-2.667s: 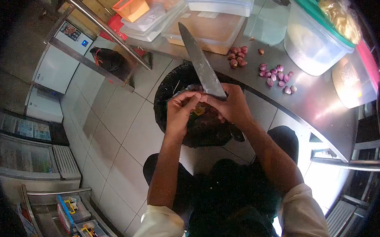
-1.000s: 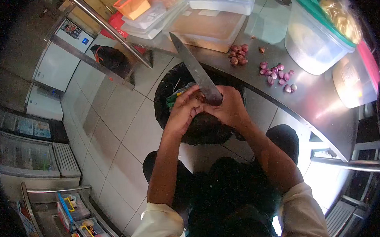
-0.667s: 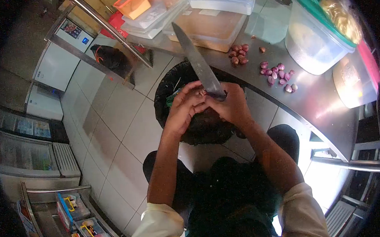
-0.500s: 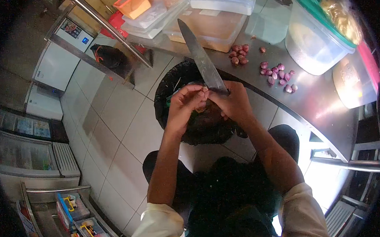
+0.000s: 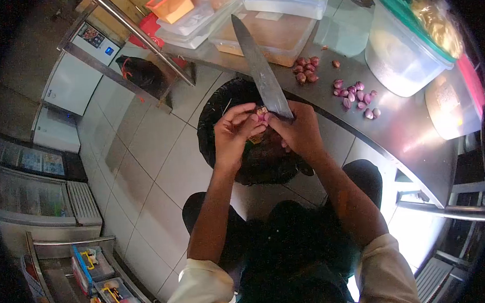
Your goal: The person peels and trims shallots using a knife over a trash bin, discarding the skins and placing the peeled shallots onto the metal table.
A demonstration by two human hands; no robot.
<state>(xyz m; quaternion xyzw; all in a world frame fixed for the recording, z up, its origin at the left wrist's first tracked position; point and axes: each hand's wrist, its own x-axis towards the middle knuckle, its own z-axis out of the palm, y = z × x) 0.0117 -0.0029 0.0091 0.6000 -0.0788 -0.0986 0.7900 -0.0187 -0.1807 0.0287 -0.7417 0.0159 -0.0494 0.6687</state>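
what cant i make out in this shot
Head view: the handle of the knife, hidden by the right hand.
Head view: much of the shallot, covered by the left hand and right hand.
Head view: most contents of the black bin, behind both hands and in shadow.
Head view: the upper plastic box, cut off by the top edge.

From my end I see the knife (image 5: 260, 69) reaching ahead of the right hand (image 5: 301, 130), its long grey blade slanting forward and leftward to a point, the handle hidden in that grip. Between the left hand (image 5: 231, 138) and right thumb, I make out a small pinkish-purple shallot (image 5: 261, 117), partly covered by fingertips.
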